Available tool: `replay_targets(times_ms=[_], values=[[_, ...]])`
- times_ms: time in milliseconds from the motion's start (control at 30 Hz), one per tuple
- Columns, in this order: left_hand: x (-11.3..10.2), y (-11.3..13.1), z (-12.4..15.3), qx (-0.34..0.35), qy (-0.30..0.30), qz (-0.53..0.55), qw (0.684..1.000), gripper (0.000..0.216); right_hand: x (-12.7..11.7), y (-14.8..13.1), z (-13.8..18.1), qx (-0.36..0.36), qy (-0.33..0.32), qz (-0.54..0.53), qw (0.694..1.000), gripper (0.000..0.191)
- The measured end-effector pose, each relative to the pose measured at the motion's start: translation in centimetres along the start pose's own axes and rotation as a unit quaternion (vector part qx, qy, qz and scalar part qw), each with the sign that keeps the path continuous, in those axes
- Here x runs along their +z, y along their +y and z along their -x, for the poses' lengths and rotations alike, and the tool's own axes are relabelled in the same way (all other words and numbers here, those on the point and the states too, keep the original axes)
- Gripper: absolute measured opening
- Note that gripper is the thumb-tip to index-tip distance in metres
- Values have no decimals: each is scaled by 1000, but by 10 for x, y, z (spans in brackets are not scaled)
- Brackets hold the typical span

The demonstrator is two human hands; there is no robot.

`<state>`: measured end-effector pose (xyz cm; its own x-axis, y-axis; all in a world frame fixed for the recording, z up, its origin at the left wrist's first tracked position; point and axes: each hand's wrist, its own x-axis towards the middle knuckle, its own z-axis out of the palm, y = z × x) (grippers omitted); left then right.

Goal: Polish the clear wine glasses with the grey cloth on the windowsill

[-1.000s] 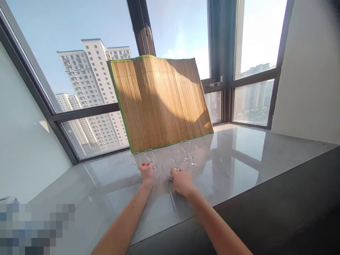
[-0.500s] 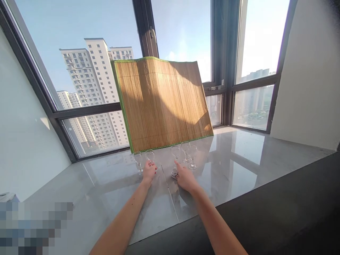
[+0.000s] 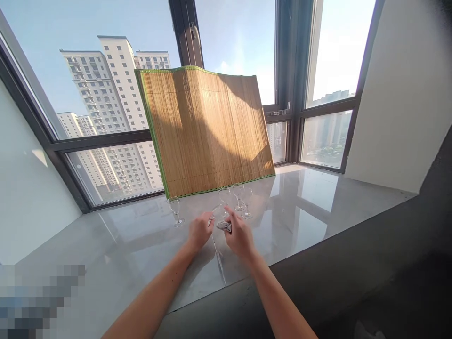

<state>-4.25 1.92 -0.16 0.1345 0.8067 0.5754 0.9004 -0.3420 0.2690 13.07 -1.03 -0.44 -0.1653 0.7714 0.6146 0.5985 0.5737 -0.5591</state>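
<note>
Several small clear stemmed glasses stand on a glossy grey stone sill (image 3: pixel 310 207). My left hand (image 3: pixel 198 231) is closed on one small glass (image 3: pixel 216 214), held tilted just above the sill. My right hand (image 3: pixel 240 237) is closed on a small crumpled cloth (image 3: pixel 225 227), right beside that glass. One glass (image 3: pixel 174 210) stands alone to the left of my hands. Three more glasses (image 3: pixel 238 196) stand in a cluster just beyond my right hand.
A bamboo mat with green edging (image 3: pixel 206 129) leans upright against the window behind the glasses. Dark window frames (image 3: pixel 185 30) and white side walls (image 3: pixel 399 94) enclose the sill. A dark surface (image 3: pixel 370 273) borders the sill's near right edge.
My left hand has lifted the second glass from the left off the sill and tilted it toward my right hand. My right hand has risen with the cloth to meet it.
</note>
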Motion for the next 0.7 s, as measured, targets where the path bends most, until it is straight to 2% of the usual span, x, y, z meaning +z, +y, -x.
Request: replay_targets(times_ms=[133,300,400,500,700], values=[[-6,1,1,-15,-22,-48,999,24,-2,-15,4,-34,21,24,999,65],[-11,1,0,11,-22,-62,998,27,-7,-21,-2,-20,58,43,997,63],[-10,3,0,25,-7,-53,998,31,-11,-15,-6,13,83,37,996,62],[-6,1,1,21,-2,-32,999,30,-14,-4,-7,47,74,26,996,59],[-1,-6,1,-51,-3,-14,999,24,-18,10,-3,72,44,5,996,56]])
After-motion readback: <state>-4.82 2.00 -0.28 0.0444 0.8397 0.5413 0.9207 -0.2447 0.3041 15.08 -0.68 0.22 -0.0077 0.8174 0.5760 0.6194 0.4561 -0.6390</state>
